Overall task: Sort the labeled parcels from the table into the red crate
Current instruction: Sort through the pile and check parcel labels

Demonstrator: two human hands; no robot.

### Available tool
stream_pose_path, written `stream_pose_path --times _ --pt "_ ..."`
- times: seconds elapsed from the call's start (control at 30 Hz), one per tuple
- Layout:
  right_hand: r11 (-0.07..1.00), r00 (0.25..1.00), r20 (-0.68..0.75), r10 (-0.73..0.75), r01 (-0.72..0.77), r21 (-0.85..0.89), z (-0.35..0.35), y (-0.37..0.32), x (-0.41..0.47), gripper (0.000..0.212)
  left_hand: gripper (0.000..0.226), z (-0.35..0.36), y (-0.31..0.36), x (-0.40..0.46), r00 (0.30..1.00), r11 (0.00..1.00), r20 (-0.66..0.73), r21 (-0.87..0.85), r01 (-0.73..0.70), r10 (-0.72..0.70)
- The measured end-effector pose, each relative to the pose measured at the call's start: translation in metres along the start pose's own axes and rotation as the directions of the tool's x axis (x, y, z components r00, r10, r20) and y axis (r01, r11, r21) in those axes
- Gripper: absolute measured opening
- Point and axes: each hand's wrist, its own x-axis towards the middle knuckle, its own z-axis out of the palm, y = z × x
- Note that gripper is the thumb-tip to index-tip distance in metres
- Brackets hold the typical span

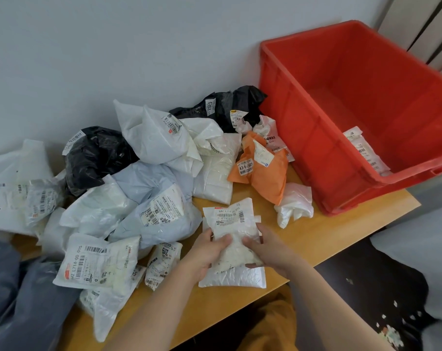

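Head view: one parcel (365,150) in red crate (303,138); both hands, left (204,252) and right (270,249), grip white parcel (231,239) over bench (328,231) (big pile (139,178) left, barely started).

Crate (316,138) stands at the right end of the tabletop (303,239), against the wall (113,46), with one labelled parcel (364,150) inside at its near wall. A heap of parcels (139,173) covers the tabletop to its left. A padded mailer (230,219) lies near the front edge, held between left hand (204,254) and right hand (270,249).
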Motion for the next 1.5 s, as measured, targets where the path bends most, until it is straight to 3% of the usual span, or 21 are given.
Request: stream_pose_path --times 0.13,0.23,0.33,0.4,0.47,0.53,0.6,0.67,0.7,0.8,0.93,1.1,1.17,1.27,1.43,1.5 --pt "0.994 0.990 0.119 0.071 -0.079 0.069 -0.006 0.010 -0.001 0.067 0.049 -0.002 -0.004 -0.002 0.998 1.000 0.052 -0.012 0.023 -0.022" --pt "0.997 0.996 0.048 0.082 -0.082 0.002 -0.010 0.018 0.000 0.067 0.066 -0.005 -0.009 -0.002 0.990 0.998 0.125 0.015 0.063 -0.064" --pt "0.992 0.993 -0.015 0.119 -0.119 -0.042 -0.009 0.023 0.002 0.065 0.078 -0.005 -0.016 0.001 0.998 0.997 0.056 0.072 0.036 -0.040" --pt "0.951 0.989 -0.086 0.117 -0.137 -0.277 -0.007 0.025 0.000 0.075 0.087 -0.003 -0.021 0.001 1.000 0.973 -0.013 0.232 -0.011 0.015" --pt "0.730 0.970 -0.242 0.000 -0.165 -0.663 -0.003 0.029 -0.002 0.096 0.098 -0.001 -0.027 -0.002 0.985 0.917 -0.092 0.385 -0.102 0.148" --pt "0.503 0.902 -0.307 -0.302 -0.123 -0.855 0.000 0.036 -0.005 0.091 0.090 0.004 -0.029 -0.006 0.911 0.769 -0.172 0.607 -0.201 0.374" --pt "0.416 0.817 -0.170 -0.551 0.092 -0.905 0.004 0.041 -0.001 0.063 0.059 0.001 -0.033 -0.002 0.755 0.428 -0.065 0.854 -0.296 0.652" --pt "0.317 0.785 -0.016 -0.619 0.232 -0.920 0.008 0.042 0.003 0.060 0.024 -0.001 -0.034 0.004 0.674 0.151 0.166 0.910 -0.385 0.720" --pt "0.295 0.813 0.031 -0.582 0.246 -0.923 0.009 0.042 0.005 0.062 0.015 -0.002 -0.034 0.006 0.695 0.098 0.240 0.907 -0.409 0.678" --pt "0.349 0.915 0.025 -0.404 0.179 -0.920 0.011 0.038 0.011 0.069 0.024 -0.003 -0.041 0.014 0.797 0.091 0.292 0.914 -0.395 0.529" --pt "0.326 0.944 0.003 -0.330 0.117 -0.938 0.015 0.030 0.015 0.062 0.027 0.006 -0.033 0.016 0.868 0.065 0.248 0.950 -0.304 0.429" --pt "0.285 0.904 -0.008 -0.428 0.127 -0.950 0.012 0.012 0.022 0.052 0.025 0.003 -0.015 0.014 0.776 -0.026 0.255 0.955 -0.295 0.577" --pt "0.318 0.920 0.005 -0.393 0.141 -0.938 0.009 0.015 0.026 0.055 0.029 -0.001 -0.021 0.020 0.794 0.003 0.266 0.947 -0.320 0.547" --pt "0.342 0.943 0.005 -0.332 0.126 -0.931 0.011 0.020 0.030 0.060 0.037 -0.004 -0.028 0.026 0.874 0.130 0.219 0.945 -0.301 0.434" --pt "0.346 0.967 0.007 -0.253 0.098 -0.933 0.015 0.010 0.038 0.053 0.033 -0.005 -0.011 0.026 0.927 0.120 0.190 0.964 -0.239 0.324" --pt "0.375 0.956 -0.020 -0.291 0.095 -0.922 0.012 0.000 0.039 0.050 0.025 -0.006 -0.001 0.024 0.884 0.109 0.181 0.962 -0.250 0.430"
